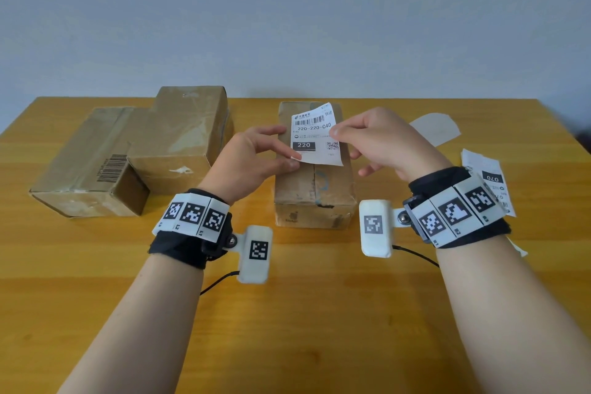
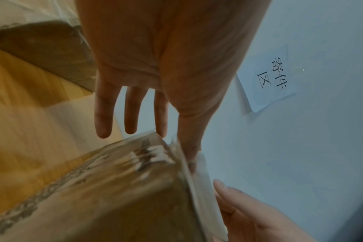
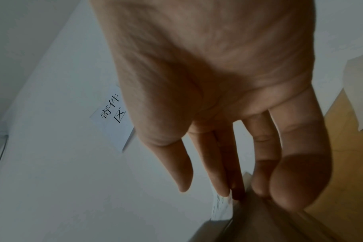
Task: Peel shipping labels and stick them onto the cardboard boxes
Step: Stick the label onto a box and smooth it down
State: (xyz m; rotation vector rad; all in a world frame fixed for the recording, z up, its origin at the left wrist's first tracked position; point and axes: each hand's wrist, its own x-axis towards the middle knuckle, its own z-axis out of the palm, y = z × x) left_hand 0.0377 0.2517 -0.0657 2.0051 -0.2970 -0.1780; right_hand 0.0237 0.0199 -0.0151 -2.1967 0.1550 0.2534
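Two hands hold one shipping label [image 1: 315,134] in the air above the middle cardboard box [image 1: 315,189], which lies lengthwise on the wooden tabletop [image 1: 287,313]. Left hand [image 1: 252,160] pinches the label's lower left corner between thumb and forefinger, its other fingers straight and spread, as the left wrist view shows. Right hand [image 1: 380,141] pinches the label's right edge near the top, its grip closed on the paper with the remaining fingers loosely extended beneath. Printed side faces the person: a barcode, the line 220-220-C40, a dark block reading 220 and a small QR code. The label hangs tilted, its lower edge close over the box top; whether it touches the cardboard I cannot tell.

To the left stand two more boxes touching each other: a flat box [image 1: 86,163] with a barcode on its top, and a taller box [image 1: 182,134] set against its right side. At the right, near the right wrist, another label sheet [image 1: 489,176] marked 070 lies on the tabletop, and further back a piece of backing paper [image 1: 436,128] lies curled. On the pale wall behind, the wrist views show a paper sign [image 2: 267,78] with Chinese characters
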